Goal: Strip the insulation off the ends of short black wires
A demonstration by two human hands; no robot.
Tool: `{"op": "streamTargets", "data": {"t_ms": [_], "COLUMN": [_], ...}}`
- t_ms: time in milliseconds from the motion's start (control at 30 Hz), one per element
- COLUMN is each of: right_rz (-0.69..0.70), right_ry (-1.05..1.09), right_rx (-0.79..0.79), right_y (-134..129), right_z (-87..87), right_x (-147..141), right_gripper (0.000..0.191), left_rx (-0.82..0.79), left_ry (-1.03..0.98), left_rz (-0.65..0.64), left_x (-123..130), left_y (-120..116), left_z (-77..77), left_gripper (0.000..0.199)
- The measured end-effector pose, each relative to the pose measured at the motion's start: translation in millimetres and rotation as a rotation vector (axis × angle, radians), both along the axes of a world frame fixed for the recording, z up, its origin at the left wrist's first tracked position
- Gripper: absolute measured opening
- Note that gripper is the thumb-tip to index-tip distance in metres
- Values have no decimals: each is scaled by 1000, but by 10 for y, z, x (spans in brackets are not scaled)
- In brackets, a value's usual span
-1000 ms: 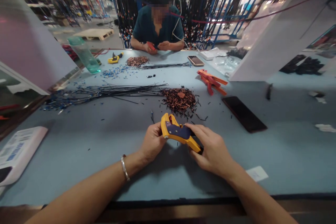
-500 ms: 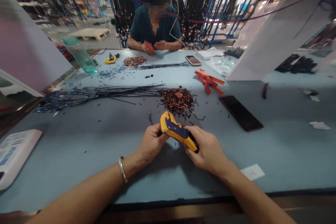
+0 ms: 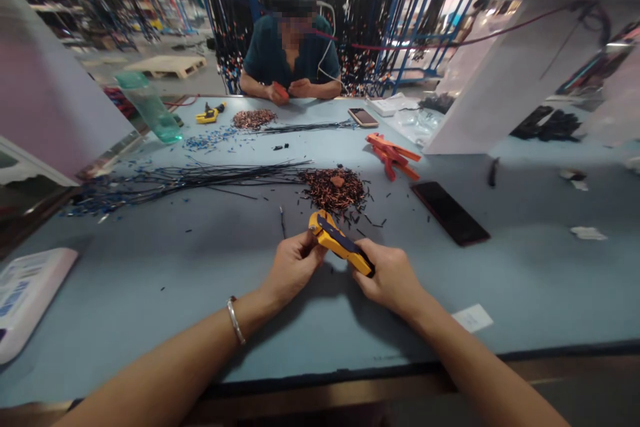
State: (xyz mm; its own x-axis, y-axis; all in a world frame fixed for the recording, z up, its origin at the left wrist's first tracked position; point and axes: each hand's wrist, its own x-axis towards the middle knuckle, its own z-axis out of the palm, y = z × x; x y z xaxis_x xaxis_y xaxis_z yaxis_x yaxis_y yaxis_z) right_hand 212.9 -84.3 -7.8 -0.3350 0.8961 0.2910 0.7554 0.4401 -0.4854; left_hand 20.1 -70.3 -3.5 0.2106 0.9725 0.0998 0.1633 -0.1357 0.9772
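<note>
The long yellow-and-blue hand tool [image 3: 341, 245] has rolled, its head [image 3: 321, 225] pointing away and leftward, its axis slanting above the worktop [image 3: 200, 260]. The right hand [image 3: 393, 275] grips its handle [image 3: 361, 263]; the left hand [image 3: 295, 265] is by the head, its grip I cannot tell.

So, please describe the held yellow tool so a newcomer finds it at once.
Near the middle of the blue table, find the nearer pile of clippings. On its near side, the right hand grips the yellow tool, head beside the left hand. It is held up, while the other yellow tool lies near the far edge.
</note>
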Motion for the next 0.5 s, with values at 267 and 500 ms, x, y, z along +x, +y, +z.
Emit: {"op": "streamTargets", "data": {"t_ms": [267,500], "right_rz": [-151,-33], "right_ry": [110,1131], "right_rx": [-32,-518], "right_y": [108,171], "right_z": [56,166], "right_x": [108,280], "right_gripper": [17,24], "left_rx": [74,319], "left_ry": [347,447], "left_rz": [74,41], "left_x": [-121,-292], "left_y": [83,224], "left_z": [-63,81], "left_gripper": [28,19]}}
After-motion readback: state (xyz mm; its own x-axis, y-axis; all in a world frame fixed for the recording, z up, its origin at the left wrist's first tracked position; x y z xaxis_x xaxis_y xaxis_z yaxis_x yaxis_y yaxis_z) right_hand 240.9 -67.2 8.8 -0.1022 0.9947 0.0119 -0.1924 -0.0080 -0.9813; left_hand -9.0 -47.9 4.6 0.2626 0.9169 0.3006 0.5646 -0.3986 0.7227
